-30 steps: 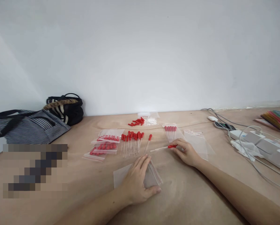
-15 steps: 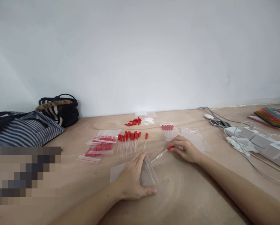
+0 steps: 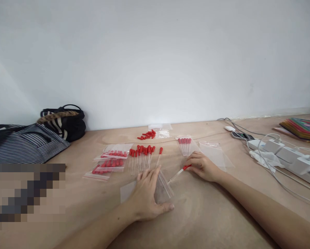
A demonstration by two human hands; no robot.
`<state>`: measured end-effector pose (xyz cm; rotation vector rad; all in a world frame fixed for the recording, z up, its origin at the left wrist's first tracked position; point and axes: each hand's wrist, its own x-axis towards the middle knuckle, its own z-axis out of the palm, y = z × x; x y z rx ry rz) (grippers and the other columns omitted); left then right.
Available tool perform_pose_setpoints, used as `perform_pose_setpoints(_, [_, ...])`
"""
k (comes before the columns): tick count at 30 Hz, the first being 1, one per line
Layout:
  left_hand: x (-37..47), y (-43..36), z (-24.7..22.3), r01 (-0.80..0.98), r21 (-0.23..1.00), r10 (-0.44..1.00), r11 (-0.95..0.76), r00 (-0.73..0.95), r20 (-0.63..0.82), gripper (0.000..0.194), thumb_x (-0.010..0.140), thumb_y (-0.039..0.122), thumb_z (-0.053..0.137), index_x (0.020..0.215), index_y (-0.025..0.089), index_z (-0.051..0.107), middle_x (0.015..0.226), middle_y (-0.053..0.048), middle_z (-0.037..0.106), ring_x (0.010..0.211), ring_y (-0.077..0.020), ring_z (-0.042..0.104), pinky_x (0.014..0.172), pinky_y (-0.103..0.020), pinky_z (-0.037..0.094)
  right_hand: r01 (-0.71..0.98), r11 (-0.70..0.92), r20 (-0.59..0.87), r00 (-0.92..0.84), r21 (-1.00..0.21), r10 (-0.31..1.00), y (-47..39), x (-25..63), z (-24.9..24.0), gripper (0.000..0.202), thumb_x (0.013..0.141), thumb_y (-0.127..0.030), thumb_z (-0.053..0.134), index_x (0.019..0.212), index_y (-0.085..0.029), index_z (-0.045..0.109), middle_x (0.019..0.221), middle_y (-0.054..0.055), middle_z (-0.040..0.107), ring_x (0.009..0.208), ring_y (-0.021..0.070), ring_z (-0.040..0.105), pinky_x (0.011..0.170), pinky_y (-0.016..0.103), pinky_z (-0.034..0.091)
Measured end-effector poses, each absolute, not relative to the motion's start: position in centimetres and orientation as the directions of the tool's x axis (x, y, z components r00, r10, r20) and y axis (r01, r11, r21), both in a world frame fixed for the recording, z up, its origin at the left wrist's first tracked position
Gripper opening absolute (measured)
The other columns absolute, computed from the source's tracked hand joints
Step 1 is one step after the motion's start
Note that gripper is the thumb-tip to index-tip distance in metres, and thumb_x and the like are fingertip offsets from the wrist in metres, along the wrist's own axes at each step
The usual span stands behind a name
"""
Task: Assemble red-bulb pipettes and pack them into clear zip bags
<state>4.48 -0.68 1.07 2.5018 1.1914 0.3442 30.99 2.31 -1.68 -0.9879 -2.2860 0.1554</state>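
Note:
My left hand (image 3: 149, 199) lies spread on a clear zip bag (image 3: 163, 188), its thumb stretched to the right. My right hand (image 3: 203, 166) pinches the red bulbs of glass droppers (image 3: 177, 174), whose tips point down-left at the bag's opening. Just beyond my left hand lie several red-topped droppers (image 3: 141, 155) in a row, with a single dropper (image 3: 160, 152) beside them. Filled bags (image 3: 110, 162) overlap on the left. Another filled bag (image 3: 184, 146) rests behind my right hand, next to flat clear bags (image 3: 213, 154).
Loose red bulbs (image 3: 147, 135) and a bag of glass tubes (image 3: 162, 133) lie near the wall. Striped bag (image 3: 30, 141) and black bag (image 3: 72, 124) stand at left. At right are a phone (image 3: 243, 136), chargers with cables (image 3: 289, 155) and colourful sheets (image 3: 300, 128).
The droppers in my right hand have drawn closer together, and that hand has shifted slightly left. My left hand stays spread on the bag. The whole view has moved a little.

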Motion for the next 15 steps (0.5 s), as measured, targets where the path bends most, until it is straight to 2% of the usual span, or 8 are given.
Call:
perform_pose_setpoints(4, [4.71, -0.83, 1.04, 0.708, 0.449, 0.810, -0.546, 0.583, 0.066, 0.083, 0.068, 0.047, 0.056, 0.133, 0.013, 0.018, 0.126, -0.017, 0.039, 0.115, -0.0334, 0.033, 0.095, -0.054, 0.024, 0.589, 0.718, 0.510, -0.518, -0.371, 0.687, 2.15, 30.81, -1.50, 0.015, 0.083, -0.025, 0.047, 0.086, -0.022, 0.062, 0.084, 0.004, 0.064, 0.079, 0.0156, 0.055, 0.072, 0.032, 0.041])
perform_pose_setpoints(6, [4.71, -0.84, 0.82, 0.703, 0.478, 0.819, -0.526, 0.570, 0.062, 0.085, 0.067, 0.042, 0.058, 0.134, 0.012, 0.016, 0.128, -0.017, 0.036, 0.116, -0.0330, 0.031, 0.095, -0.052, 0.026, 0.575, 0.726, 0.520, -0.516, -0.378, 0.680, 2.13, 30.84, -1.41, 0.016, 0.083, -0.024, 0.046, 0.086, -0.022, 0.062, 0.083, 0.004, 0.065, 0.078, 0.0157, 0.055, 0.072, 0.032, 0.042])
perform_pose_setpoints(9, [4.66, -0.88, 0.49, 0.677, 0.518, 0.820, -0.522, 0.565, 0.087, 0.089, 0.064, 0.037, 0.062, 0.134, 0.017, 0.012, 0.130, -0.015, 0.034, 0.118, -0.0331, 0.029, 0.095, -0.052, 0.026, 0.560, 0.733, 0.540, -0.506, -0.387, 0.672, 2.08, 30.84, -1.33, 0.017, 0.084, -0.024, 0.045, 0.086, -0.022, 0.062, 0.082, 0.005, 0.064, 0.078, 0.0164, 0.055, 0.072, 0.033, 0.042])
perform_pose_setpoints(11, [4.63, -0.89, 0.35, 0.662, 0.543, 0.822, -0.517, 0.560, 0.100, 0.092, 0.062, 0.036, 0.064, 0.135, 0.021, 0.009, 0.129, -0.014, 0.033, 0.118, -0.0333, 0.028, 0.095, -0.054, 0.027, 0.552, 0.731, 0.555, -0.489, -0.401, 0.673, 2.03, 30.75, -1.30, 0.018, 0.084, -0.026, 0.045, 0.086, -0.022, 0.062, 0.083, 0.006, 0.064, 0.078, 0.0171, 0.055, 0.073, 0.033, 0.043])
perform_pose_setpoints(15, [4.61, -0.64, 0.23, 0.668, 0.576, 0.850, -0.470, 0.519, 0.092, 0.092, 0.063, 0.037, 0.064, 0.133, 0.020, 0.009, 0.126, -0.015, 0.034, 0.117, -0.0330, 0.031, 0.094, -0.053, 0.028, 0.548, 0.726, 0.568, -0.467, -0.415, 0.677, 2.02, 30.67, -1.31, 0.017, 0.083, -0.026, 0.046, 0.088, -0.023, 0.062, 0.083, 0.006, 0.064, 0.079, 0.0171, 0.056, 0.073, 0.034, 0.043])
